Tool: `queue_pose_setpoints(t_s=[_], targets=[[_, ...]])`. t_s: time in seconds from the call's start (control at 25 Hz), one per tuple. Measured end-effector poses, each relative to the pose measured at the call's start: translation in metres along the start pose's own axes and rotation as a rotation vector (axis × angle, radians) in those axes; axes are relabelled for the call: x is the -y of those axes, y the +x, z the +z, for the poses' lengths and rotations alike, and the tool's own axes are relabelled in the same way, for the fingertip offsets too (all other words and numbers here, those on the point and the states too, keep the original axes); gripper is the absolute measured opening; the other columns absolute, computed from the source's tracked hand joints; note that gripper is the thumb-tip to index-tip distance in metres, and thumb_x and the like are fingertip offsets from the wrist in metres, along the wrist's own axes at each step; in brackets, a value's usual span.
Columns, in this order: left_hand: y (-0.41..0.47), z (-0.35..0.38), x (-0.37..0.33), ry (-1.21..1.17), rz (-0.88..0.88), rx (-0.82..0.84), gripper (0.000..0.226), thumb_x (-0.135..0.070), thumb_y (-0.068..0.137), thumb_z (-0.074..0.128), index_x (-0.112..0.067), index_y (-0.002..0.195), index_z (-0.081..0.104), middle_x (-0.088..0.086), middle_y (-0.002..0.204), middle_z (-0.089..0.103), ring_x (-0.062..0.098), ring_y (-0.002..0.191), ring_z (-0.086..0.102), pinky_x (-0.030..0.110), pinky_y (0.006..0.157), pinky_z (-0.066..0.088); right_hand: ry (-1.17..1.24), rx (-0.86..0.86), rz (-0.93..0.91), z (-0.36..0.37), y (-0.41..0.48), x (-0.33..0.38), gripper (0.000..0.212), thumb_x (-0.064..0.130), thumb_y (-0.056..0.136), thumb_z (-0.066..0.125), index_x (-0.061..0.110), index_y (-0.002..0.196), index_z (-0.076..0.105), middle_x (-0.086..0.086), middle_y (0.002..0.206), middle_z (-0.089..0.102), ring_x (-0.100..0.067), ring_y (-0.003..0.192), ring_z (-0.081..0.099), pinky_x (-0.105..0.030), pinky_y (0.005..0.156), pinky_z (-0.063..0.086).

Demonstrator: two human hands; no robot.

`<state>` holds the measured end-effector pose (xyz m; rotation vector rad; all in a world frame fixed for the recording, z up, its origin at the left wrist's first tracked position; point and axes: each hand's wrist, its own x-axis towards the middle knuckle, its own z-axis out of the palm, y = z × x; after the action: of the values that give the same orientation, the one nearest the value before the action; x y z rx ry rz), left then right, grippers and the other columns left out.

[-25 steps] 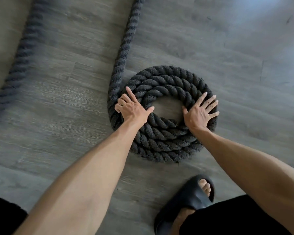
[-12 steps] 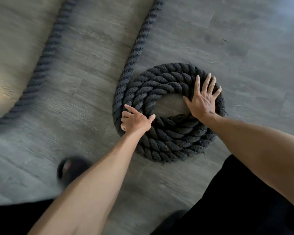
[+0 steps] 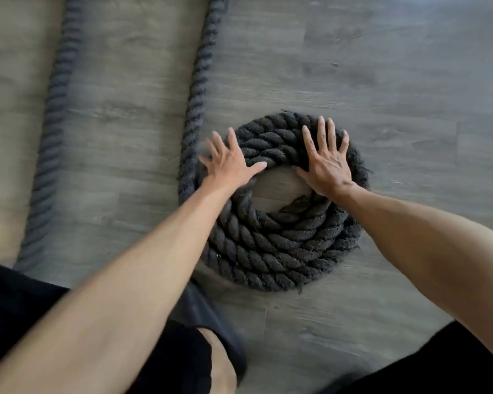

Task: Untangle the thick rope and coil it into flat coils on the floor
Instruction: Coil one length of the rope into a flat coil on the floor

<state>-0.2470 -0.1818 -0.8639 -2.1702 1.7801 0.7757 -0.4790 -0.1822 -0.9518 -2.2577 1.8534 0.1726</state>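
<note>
A thick dark grey twisted rope lies wound into a flat round coil (image 3: pixel 271 251) on the wooden floor, with a bare patch of floor at its centre. My left hand (image 3: pixel 229 163) lies flat, fingers spread, on the coil's upper left side. Flat on the upper right side is my right hand (image 3: pixel 326 163), its fingers apart too. Neither hand grips the rope. From the coil's left edge a free length of rope (image 3: pixel 199 81) runs straight up out of view.
A second stretch of the same rope (image 3: pixel 54 123) runs down the left of the floor, blurred. My dark shorts and a knee (image 3: pixel 219 362) fill the bottom edge. Grey plank floor (image 3: pixel 410 81) surrounds the coil.
Both hands have shifted around the coil toward its far side. The left hand went from curled on the left rim to flat and spread. The view moved; the coil sits lower and larger.
</note>
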Motion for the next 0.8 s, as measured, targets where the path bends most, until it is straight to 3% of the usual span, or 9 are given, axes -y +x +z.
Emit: queue_pose_setpoints(t_s=[0.08, 0.16, 0.28, 0.4, 0.56, 0.8], targets=[[0.035, -0.004, -0.005, 0.187, 0.175, 0.124, 0.13, -0.077, 0.073, 0.061, -0.014, 0.154, -0.018, 0.026, 0.16, -0.01, 0.044, 0.148, -0.004, 0.07, 0.111, 0.013, 0.004, -0.035, 0.049, -0.002, -0.004, 0.01, 0.097, 0.065, 0.09, 0.05, 0.011, 0.161, 0.011, -0.021, 0.168, 0.0, -0.039, 0.155, -0.003, -0.07, 0.117, 0.005], [0.049, 0.004, -0.016, 0.307, 0.276, 0.126, 0.131, -0.075, 0.073, 0.063, -0.013, 0.154, -0.019, 0.03, 0.158, 0.003, 0.047, 0.144, 0.012, 0.069, 0.108, 0.024, 0.052, -0.046, 0.23, 0.005, -0.03, 0.027, 0.093, 0.062, 0.092, 0.041, 0.006, 0.16, 0.011, -0.019, 0.168, 0.001, -0.037, 0.155, -0.003, -0.07, 0.118, 0.001], [0.058, 0.006, -0.033, 0.419, 0.298, 0.02, 0.135, -0.073, 0.068, 0.069, -0.009, 0.155, -0.012, 0.032, 0.146, 0.026, 0.046, 0.129, 0.035, 0.059, 0.101, 0.039, 0.193, -0.072, 0.666, 0.021, -0.091, 0.056, 0.086, 0.052, 0.096, 0.043, 0.001, 0.159, 0.013, -0.02, 0.168, 0.001, -0.034, 0.156, -0.003, -0.069, 0.119, 0.004], [0.065, -0.014, -0.041, 0.435, 0.289, 0.127, 0.137, -0.067, 0.065, 0.077, -0.006, 0.155, -0.006, 0.028, 0.147, 0.026, 0.044, 0.131, 0.036, 0.054, 0.103, 0.04, 0.333, 0.074, 0.895, 0.009, -0.114, 0.076, 0.088, 0.056, 0.099, 0.041, 0.003, 0.16, 0.007, -0.018, 0.168, -0.009, -0.032, 0.155, -0.009, -0.069, 0.118, 0.009], [0.061, -0.021, -0.047, 0.492, 0.309, 0.187, 0.138, -0.065, 0.063, 0.08, -0.005, 0.155, -0.005, 0.025, 0.149, 0.026, 0.044, 0.13, 0.037, 0.054, 0.099, 0.042, 0.417, 0.165, 0.958, -0.01, -0.111, 0.087, 0.095, 0.066, 0.097, 0.04, 0.008, 0.161, 0.0, -0.022, 0.166, -0.014, -0.037, 0.154, -0.012, -0.072, 0.115, 0.014], [0.07, -0.027, -0.042, 0.583, 0.38, 0.146, 0.137, -0.076, 0.064, 0.07, -0.013, 0.156, -0.01, 0.018, 0.147, 0.032, 0.039, 0.124, 0.042, 0.045, 0.09, 0.036, 0.386, 0.251, 0.926, -0.008, -0.092, 0.078, 0.108, 0.075, 0.092, 0.038, 0.0, 0.159, -0.002, -0.03, 0.162, -0.017, -0.05, 0.15, -0.012, -0.082, 0.107, 0.012]])
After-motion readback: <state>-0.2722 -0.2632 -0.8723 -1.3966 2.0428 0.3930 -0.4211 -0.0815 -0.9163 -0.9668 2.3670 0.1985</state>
